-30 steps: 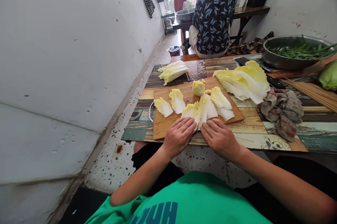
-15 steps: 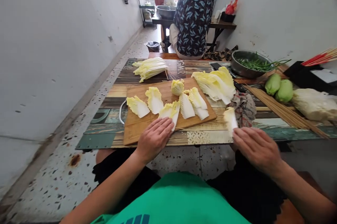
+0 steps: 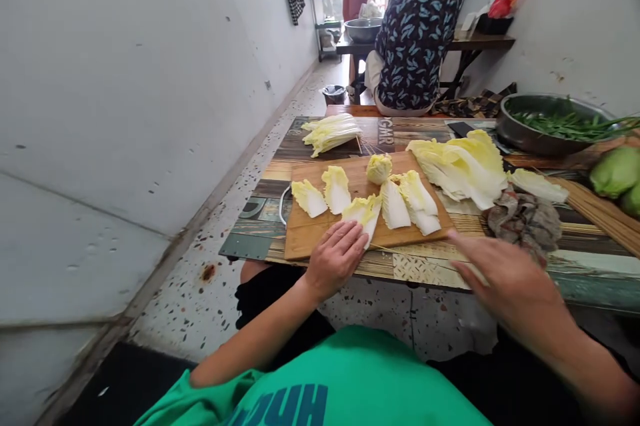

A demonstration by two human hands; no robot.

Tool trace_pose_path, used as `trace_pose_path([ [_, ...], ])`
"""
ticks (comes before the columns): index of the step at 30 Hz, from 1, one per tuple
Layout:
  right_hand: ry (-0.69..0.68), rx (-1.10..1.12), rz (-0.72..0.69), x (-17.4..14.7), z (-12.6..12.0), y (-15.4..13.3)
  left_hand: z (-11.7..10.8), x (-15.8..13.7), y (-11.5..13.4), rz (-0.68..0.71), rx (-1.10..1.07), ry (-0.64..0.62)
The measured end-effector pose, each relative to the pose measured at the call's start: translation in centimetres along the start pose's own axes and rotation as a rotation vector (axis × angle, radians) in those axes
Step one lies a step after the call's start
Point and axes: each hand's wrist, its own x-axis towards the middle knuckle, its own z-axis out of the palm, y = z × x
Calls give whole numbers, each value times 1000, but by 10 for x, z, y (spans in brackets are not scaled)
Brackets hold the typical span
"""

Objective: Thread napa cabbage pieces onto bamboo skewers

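My left hand [image 3: 336, 258] lies flat over the lower end of a napa cabbage leaf piece [image 3: 364, 210] at the front edge of the wooden cutting board [image 3: 320, 238]; its thumb is hidden. A thin bamboo skewer [image 3: 387, 248] sticks out to the right of that leaf. My right hand [image 3: 515, 276], blurred by motion, is held over the table's front edge with thumb and fingers apart and nothing in it. Nearest to it is a crumpled cloth [image 3: 527, 223]. Beyond the cloth a cut cabbage piece [image 3: 539, 186] rests beside the bundle of skewers [image 3: 590, 206].
Several cut leaves and a small cabbage heart [image 3: 379, 169] sit on the board. Stacked leaves [image 3: 333, 134] lie behind, large leaves [image 3: 460, 166] right. Farther right are a metal bowl of greens [image 3: 555, 126] and green gourds [image 3: 615, 171]. Two people are at a table behind.
My right hand has let go of the cabbage piece, which now lies by the cloth and skewers. The hand has opened and come back leftward. The view has turned left; my left hand stays on its leaf.
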Motion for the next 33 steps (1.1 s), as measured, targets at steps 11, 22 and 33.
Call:
trace_pose_path([
  [11, -161, 93, -200, 3, 37, -29, 3, -5, -2, -6, -64, -11],
  [22, -151, 95, -187, 12, 39, -42, 5, -8, -6, -72, -150, 15],
  [33, -170, 26, -81, 31, 46, -73, 9, -10, -7, -80, -188, 23],
])
